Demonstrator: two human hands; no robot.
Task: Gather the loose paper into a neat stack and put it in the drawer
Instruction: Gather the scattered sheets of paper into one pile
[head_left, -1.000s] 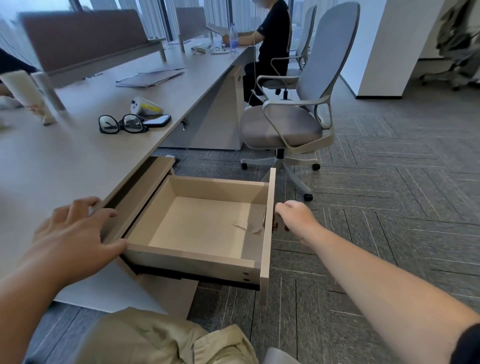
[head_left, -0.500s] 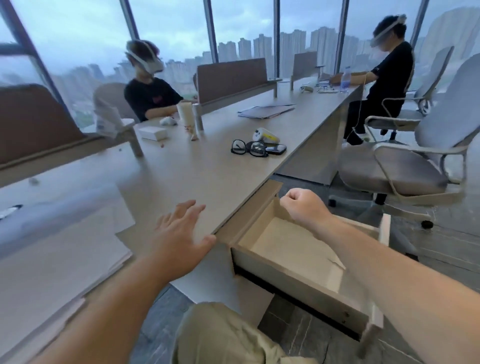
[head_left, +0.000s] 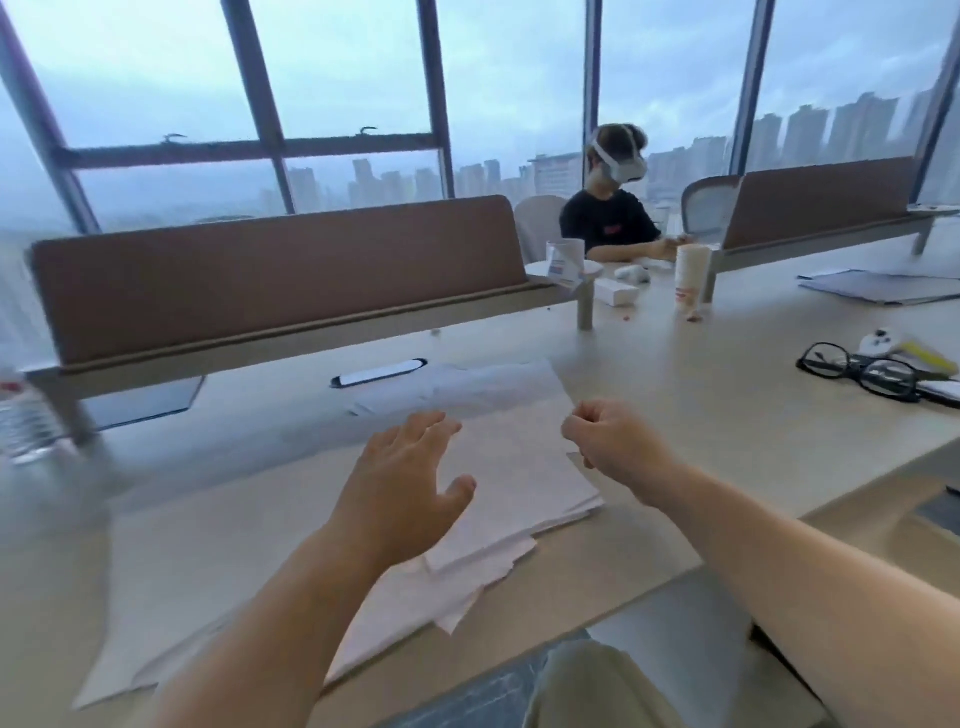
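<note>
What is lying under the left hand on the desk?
Under the left hand lie loose white papers, fanned unevenly on the desk. The hand and forearm cover part of them; whether the hand touches the paper cannot be seen.

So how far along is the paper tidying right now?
Done: nothing stacked yet; the loose paper lies fanned and uneven on the desk. In hand: both hands are over the sheets, the left hand open with fingers spread, the right hand curled with nothing visible in it. Left: square the sheets into a stack and put them in the drawer, which is barely in view at the right edge.
</note>
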